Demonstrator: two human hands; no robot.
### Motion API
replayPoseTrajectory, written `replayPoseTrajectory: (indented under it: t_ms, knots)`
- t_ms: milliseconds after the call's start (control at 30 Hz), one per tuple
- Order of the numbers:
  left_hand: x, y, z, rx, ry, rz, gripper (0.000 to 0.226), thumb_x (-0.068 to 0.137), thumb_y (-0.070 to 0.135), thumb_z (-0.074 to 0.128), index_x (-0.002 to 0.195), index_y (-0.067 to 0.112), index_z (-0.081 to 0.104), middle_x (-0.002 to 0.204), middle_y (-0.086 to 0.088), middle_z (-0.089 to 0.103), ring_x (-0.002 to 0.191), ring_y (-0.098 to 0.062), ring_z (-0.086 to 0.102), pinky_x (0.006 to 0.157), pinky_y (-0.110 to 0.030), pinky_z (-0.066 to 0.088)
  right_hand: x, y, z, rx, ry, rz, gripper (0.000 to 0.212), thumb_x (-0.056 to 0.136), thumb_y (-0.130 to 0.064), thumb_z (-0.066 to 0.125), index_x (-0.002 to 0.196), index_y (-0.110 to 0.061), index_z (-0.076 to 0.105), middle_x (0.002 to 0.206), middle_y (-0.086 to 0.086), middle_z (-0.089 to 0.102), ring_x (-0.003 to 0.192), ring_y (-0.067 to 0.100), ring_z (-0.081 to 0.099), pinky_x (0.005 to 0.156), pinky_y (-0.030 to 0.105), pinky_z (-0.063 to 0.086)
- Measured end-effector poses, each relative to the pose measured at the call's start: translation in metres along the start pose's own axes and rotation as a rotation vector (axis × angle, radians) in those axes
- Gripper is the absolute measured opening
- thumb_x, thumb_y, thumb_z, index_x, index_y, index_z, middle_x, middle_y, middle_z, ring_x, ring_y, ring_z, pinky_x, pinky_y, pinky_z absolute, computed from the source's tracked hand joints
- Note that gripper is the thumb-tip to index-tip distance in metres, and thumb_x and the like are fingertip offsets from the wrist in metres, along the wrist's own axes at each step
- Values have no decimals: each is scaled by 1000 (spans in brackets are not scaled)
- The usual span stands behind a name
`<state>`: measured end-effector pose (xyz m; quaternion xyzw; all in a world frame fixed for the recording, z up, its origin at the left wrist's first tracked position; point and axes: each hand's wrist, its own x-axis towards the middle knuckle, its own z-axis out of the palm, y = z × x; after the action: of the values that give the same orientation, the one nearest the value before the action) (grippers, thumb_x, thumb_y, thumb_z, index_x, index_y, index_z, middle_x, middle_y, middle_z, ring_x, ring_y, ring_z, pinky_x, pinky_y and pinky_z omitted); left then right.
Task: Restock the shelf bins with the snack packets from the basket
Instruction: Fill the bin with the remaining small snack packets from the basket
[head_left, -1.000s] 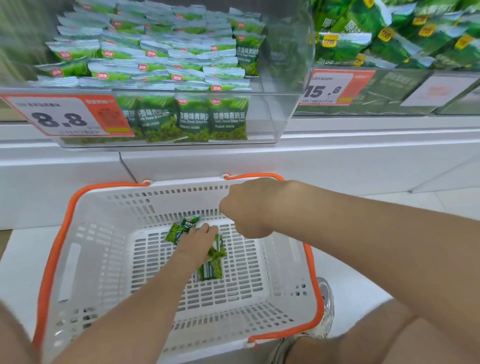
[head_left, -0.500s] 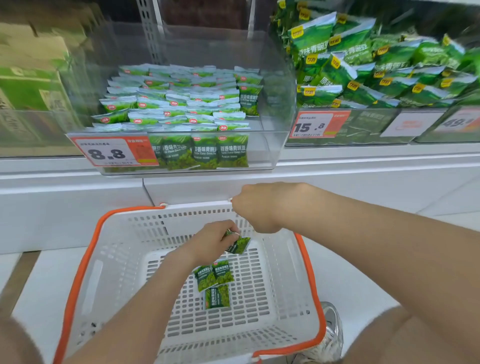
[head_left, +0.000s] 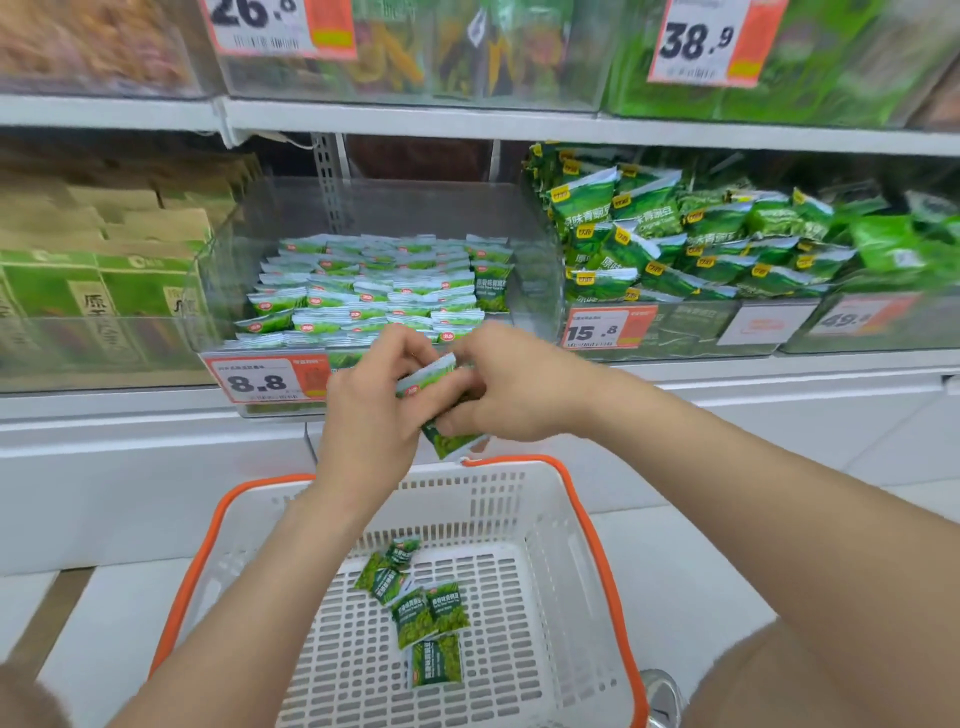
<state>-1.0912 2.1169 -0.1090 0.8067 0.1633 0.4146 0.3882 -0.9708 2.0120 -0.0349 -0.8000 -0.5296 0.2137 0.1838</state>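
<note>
Both hands meet above the basket's (head_left: 589, 525) far rim, in front of the bin (head_left: 535, 312), gripping a packet (head_left: 449, 440) between them. The left hand (head_left: 371, 410) curls its fingers round the packet's upper left part; the right hand (head_left: 514, 389) pinches it from the right, thumb low and fingers over the top. The packet is small and glossy. It has a pale band with a red round logo at its top edge and a dark green picture of peas lower down. The hands cover its middle, so I cannot tell whether they hold 1 packet or more. Its long axis runs nearly upright, leaning a little. The pale top points up and away toward the bin, and the green end points down toward the basket. The clear bin behind it holds rows of the same packets, the stock (head_left: 363, 296), lying overlapped with pale tops showing. An orange tag (head_left: 265, 382) on its front reads 8.8. On the white slotted basket floor lie 5 or 6 more loose packets (head_left: 426, 613) in a loose string, face up, at mixed angles. The bin to the right holds larger green bags (head_left: 675, 244).
</note>
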Motion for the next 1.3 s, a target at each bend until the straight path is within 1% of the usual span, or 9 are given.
replayPoseTrajectory:
  t_ms: [133, 300, 400, 500, 567, 667, 800, 933, 1300]
  knots:
    - [29, 13, -7, -154, 18, -124, 3, 102, 18, 66, 106, 18, 67, 88, 4, 72, 78, -13, 70, 67, -30, 55, 5, 6, -17, 203, 206, 136, 41, 83, -29, 86, 92, 0, 58, 69, 3, 42, 58, 18, 46, 57, 31, 44]
    - [40, 13, -11, -181, -95, -212, 40, 97, -4, 58, 121, 26, 71, 102, -4, 71, 90, -17, 72, 89, -43, 61, 16, 17, -22, 291, 280, 162, 36, 80, -33, 88, 98, -8, 69, 72, 2, 56, 68, 20, 56, 81, 56, 61]
    - [40, 15, -11, -164, -77, -177, 41, 97, -3, 56, 125, 25, 69, 108, -2, 71, 91, -16, 69, 87, -39, 59, 15, 12, -26, 365, 286, 158, 43, 83, -26, 88, 117, -15, 63, 72, -3, 57, 60, 15, 62, 66, 45, 63]
    - [46, 13, -12, 67, -48, -6, 41, 96, 4, 60, 131, 25, 63, 115, 10, 71, 90, -13, 66, 77, -29, 53, 16, 7, -35, 200, 452, 96, 36, 90, -25, 80, 121, -17, 62, 79, -3, 61, 69, 17, 71, 59, 27, 52]
    - [54, 5, -13, 314, -71, 105, 37, 94, 11, 65, 130, 21, 62, 119, 8, 69, 100, -15, 63, 86, -29, 47, 25, 11, -40, -65, 638, 64, 41, 95, -31, 71, 131, -16, 59, 95, 5, 67, 95, 30, 68, 73, 33, 49]
    - [67, -7, -16, 630, -146, 189, 23, 92, 30, 63, 113, 21, 69, 115, 5, 69, 113, -24, 61, 96, -42, 43, 45, 16, -45, -244, 751, 40, 34, 95, -25, 64, 126, -15, 56, 99, 12, 68, 96, 36, 62, 71, 43, 52]
    - [78, -7, -20, 768, -230, 164, 35, 86, 46, 50, 105, 30, 73, 111, 13, 73, 115, -17, 60, 102, -42, 36, 66, 18, -49, -421, 610, 131, 27, 88, -4, 66, 111, -6, 53, 94, 12, 52, 93, 39, 57, 67, 41, 44]
    - [81, -17, -22, 846, -364, 91, 53, 90, 55, 32, 122, 32, 69, 127, 11, 70, 122, -17, 57, 109, -47, 36, 91, 18, -47, -583, 419, 208, 34, 89, 10, 62, 119, -2, 53, 116, 21, 54, 111, 44, 60, 74, 41, 40]
    - [85, -23, -21, 888, -492, 47, 69, 90, 58, 17, 135, 34, 62, 147, 10, 57, 127, -20, 55, 103, -44, 36, 150, 36, -41, -678, 377, 314, 46, 92, 5, 63, 136, -7, 56, 133, 17, 56, 127, 42, 54, 78, 42, 44]
